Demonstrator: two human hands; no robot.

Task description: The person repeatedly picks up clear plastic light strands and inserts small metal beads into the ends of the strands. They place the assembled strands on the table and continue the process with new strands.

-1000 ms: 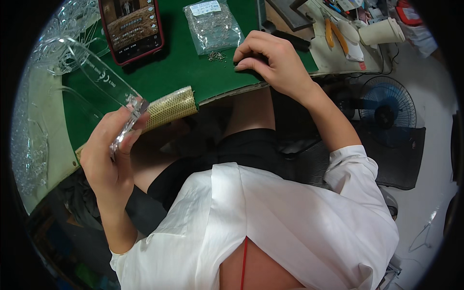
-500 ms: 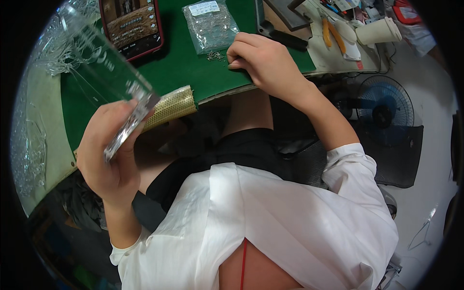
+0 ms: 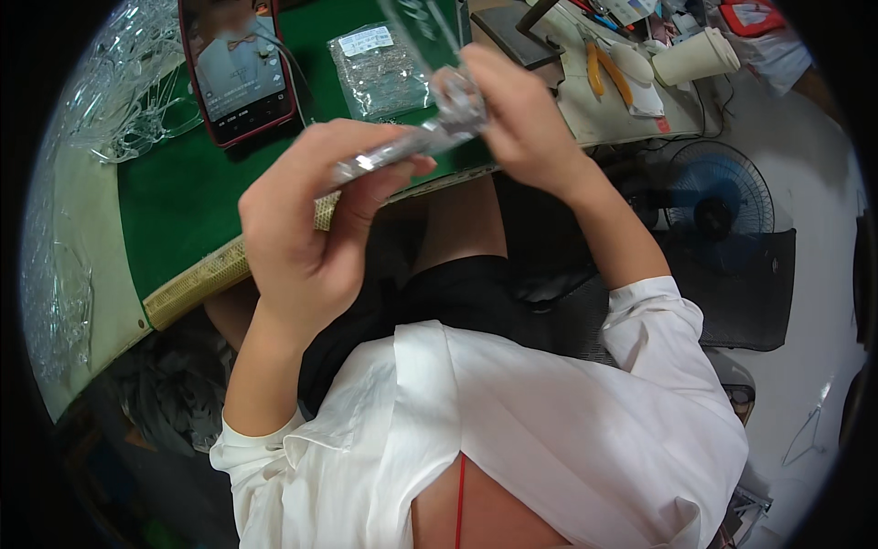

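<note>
My left hand (image 3: pixel 306 215) is closed around a thick strip of a clear plastic piece (image 3: pixel 380 160), held tilted above the table's front edge. From its far end a clear panel (image 3: pixel 422 32) rises away from me. My right hand (image 3: pixel 526 114) is closed, its fingers bent against the corner where strip and panel meet. What those fingertips pinch, if anything, is too small and blurred to make out. Behind the piece lies a clear bag (image 3: pixel 375 78) of tiny metal parts with a white label. Of the loose metal bits in front of the bag, most are hidden.
A phone (image 3: pixel 242 69) with a lit screen lies on the green mat (image 3: pixel 174 201). Tangled clear plastic pieces (image 3: pixel 133 82) cover the left side. Yellow-handled pliers (image 3: pixel 608 73) and a pale roll (image 3: pixel 695 57) lie at right. A fan (image 3: pixel 718 206) stands right of the table.
My left hand has carried the clear plastic piece rightward, in front of the bag. My right hand has left the loose metal bits and now meets the piece. The phone's picture has changed.
</note>
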